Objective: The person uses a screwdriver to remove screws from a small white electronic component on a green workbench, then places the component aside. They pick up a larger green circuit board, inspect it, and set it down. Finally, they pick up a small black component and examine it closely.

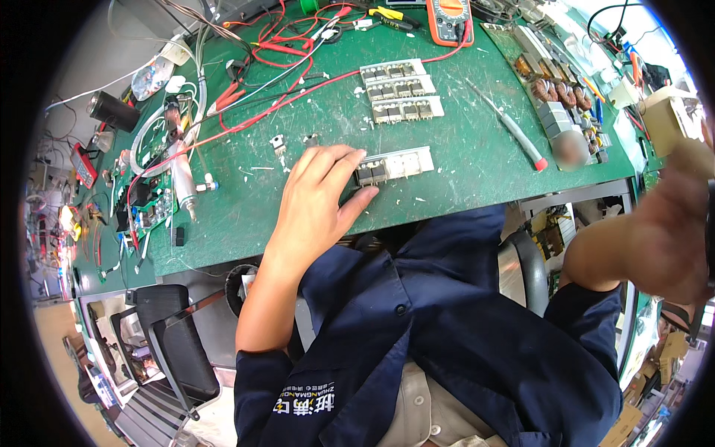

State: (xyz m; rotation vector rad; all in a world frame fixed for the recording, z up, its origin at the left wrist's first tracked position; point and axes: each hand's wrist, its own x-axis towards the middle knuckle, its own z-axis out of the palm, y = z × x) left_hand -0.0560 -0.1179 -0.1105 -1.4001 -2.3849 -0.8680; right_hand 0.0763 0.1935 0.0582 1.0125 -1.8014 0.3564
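Green tabletop (469,167) bears four pale metal strips, three of them in one group, set in parallel rows at the upper middle, the nearest of those rows (406,110) lined with dark chips. The fourth strip (410,163) lies closer to the person, just in front of the seated lap; two dark chips (372,173) show at its left end. One left hand (320,186) grasps that end, thumb on the near side, forefinger on the far side. One right hand (666,231), raised at the right edge, is blurred, and whether it grips anything cannot be told. Two small loose parts (278,144) lie near the left hand. To the right rests one screwdriver (514,132), beside one large circuit board (506,43) carrying three copper-coloured coils (566,94). One orange meter (450,10) sits at the top.
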